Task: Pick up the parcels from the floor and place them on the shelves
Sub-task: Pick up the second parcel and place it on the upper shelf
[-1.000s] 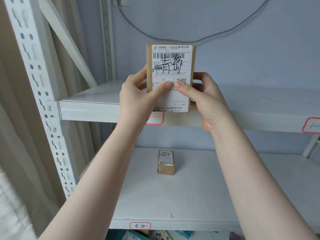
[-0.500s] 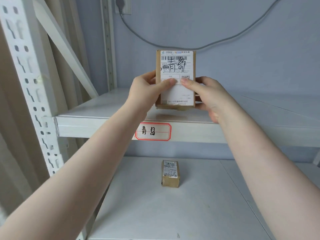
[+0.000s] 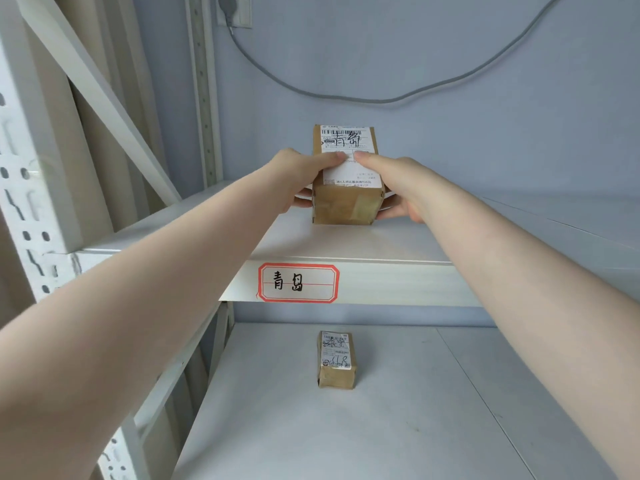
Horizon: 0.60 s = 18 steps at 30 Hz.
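Head view shows us reaching both bare arms forward to the upper shelf (image 3: 346, 244) of a white metal rack. Between our hands sits a brown cardboard parcel (image 3: 346, 202), lying flat with its base on the shelf board and its white shipping label (image 3: 349, 161) facing up, black handwriting scrawled over the barcode. Our left hand (image 3: 298, 178) grips the parcel's left side: the thumb lies across the top of the label, and the other fingers curl under and around the left edge, their tips peeking out near the lower corner. Our right hand (image 3: 398, 181) mirrors it on the right side, thumb pressed on the label just beside the left thumb, fingers wrapped round the right edge. The two thumbs nearly meet at the middle of the label, but we cannot tell whether they touch.

On the front lip of the upper shelf there is a red-bordered tag (image 3: 298, 283) with two handwritten characters, directly below the parcel. On the lower shelf (image 3: 415, 427) a smaller brown parcel (image 3: 336, 360) lies alone, also label up, well apart from our arms. Behind the rack, a grey cable (image 3: 381, 98) sags across the pale blue wall from a plug (image 3: 230, 10) at the top. At the left a perforated upright (image 3: 31, 202) and a slanted brace (image 3: 104, 98) frame the rack, with beige curtain folds behind them.
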Tool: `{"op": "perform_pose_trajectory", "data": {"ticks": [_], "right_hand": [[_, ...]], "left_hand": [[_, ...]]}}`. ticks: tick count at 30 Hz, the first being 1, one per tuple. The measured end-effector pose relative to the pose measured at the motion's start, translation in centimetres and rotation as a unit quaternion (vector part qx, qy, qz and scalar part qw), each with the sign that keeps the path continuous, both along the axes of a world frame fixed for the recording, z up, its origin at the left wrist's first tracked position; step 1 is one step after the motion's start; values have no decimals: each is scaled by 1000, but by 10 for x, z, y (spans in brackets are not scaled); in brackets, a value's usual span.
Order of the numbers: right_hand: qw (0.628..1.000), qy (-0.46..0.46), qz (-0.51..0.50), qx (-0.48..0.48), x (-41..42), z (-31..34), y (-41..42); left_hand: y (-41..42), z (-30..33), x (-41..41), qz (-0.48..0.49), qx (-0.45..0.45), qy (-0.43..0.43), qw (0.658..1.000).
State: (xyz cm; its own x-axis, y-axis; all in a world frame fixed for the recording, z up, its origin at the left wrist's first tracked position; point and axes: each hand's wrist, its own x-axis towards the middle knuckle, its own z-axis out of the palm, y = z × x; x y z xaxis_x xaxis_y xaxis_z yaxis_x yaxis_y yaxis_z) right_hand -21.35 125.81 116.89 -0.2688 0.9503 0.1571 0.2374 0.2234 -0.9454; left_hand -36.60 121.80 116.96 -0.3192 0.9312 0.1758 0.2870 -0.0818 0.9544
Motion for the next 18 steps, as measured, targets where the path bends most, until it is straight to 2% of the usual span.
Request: {"op": "perform_pose_trajectory", "data": {"ticks": [11, 18], "right_hand": [[1000, -7, -6, -13, -11, 1, 26], [1000, -13, 9, -20, -13, -4, 42]], "left_hand": [[33, -6, -9, 23, -10, 2, 1000], [36, -11, -22, -52, -26, -33, 998]]}}
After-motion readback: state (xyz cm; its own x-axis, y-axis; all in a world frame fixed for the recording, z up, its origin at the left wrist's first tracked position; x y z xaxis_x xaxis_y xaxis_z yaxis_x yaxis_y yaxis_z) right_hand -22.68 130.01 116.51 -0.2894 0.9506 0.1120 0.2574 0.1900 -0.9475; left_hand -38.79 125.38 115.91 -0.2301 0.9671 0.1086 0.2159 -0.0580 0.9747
